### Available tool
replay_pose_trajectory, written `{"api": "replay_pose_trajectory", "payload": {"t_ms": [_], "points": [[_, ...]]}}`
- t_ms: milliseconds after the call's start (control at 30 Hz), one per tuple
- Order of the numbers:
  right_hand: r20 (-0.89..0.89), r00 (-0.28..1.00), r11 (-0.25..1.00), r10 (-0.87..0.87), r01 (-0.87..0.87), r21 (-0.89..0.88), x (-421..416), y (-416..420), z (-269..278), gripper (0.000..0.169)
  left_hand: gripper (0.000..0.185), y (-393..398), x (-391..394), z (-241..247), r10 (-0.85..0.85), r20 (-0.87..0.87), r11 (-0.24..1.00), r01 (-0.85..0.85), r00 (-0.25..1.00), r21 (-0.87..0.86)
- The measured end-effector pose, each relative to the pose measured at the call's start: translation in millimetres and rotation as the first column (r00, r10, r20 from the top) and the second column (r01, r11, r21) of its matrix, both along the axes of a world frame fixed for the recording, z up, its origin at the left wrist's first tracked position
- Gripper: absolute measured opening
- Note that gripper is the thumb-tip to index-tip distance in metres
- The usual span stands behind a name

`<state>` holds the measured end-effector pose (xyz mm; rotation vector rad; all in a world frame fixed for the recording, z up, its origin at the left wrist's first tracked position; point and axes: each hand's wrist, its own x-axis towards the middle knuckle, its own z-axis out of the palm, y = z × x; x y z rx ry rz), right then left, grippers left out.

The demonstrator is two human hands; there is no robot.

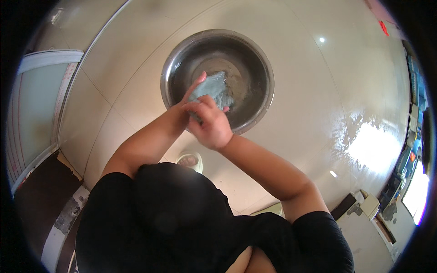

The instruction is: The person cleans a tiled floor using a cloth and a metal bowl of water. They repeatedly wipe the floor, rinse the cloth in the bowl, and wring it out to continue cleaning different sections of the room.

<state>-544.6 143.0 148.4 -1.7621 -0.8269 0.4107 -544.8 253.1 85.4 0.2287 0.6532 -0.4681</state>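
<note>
A crumpled, wet, pale blue piece of thin material (211,85), cloth or plastic, lies over my left hand above a round stainless steel basin (257,51). My left hand (193,88) supports it from below; its thumb sticks out along the left side, one fingertip shows at the right, and the palm is covered. Across the near end of the material is my right hand (213,126), fingers curled, with a bit of pale blue showing between thumb and fingers. Shallow water (239,80) glints in the bottom of the basin.
The basin stands on glossy beige floor tiles (300,92). A sandalled foot (191,161) is just behind it. At the left is a framed, frosted panel (41,102). Several stacked items (406,157) line the right edge, and a worn white surface (362,235) lies lower right.
</note>
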Motion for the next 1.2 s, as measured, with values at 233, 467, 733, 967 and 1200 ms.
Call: {"api": "replay_pose_trajectory", "payload": {"t_ms": [233, 467, 733, 967, 1200], "points": [[0.375, 0.921, 0.994, 0.100, -0.077, -0.076, 2, 5, -30, 0.014, 0.036, 6, -7, -17, -0.030, -0.023, 0.999, 0.029, 0.999, -0.019], [0.423, 0.882, 0.879, 0.210, 0.020, -0.477, 52, -11, -69, 0.009, 0.051, -4, -8, -5, 0.145, -0.270, 0.959, -0.068, 0.952, 0.277], [0.479, 0.748, 0.547, 0.459, 0.187, -0.816, 77, -32, -86, 0.058, 0.050, 8, -5, -29, -0.298, -0.306, -0.210, 0.251, 0.904, 0.945], [0.296, 0.830, 0.261, 0.473, 0.188, -0.947, 92, -35, -87, 0.063, 0.038, 15, 1, -3, -0.480, -0.613, -0.568, 0.310, 0.627, 0.762], [0.025, 0.998, 0.389, -0.050, 0.043, -0.920, 98, -37, -71, 0.049, 0.030, 27, 4, -8, -0.472, -0.379, -0.274, 0.276, 0.796, 0.921]]}}
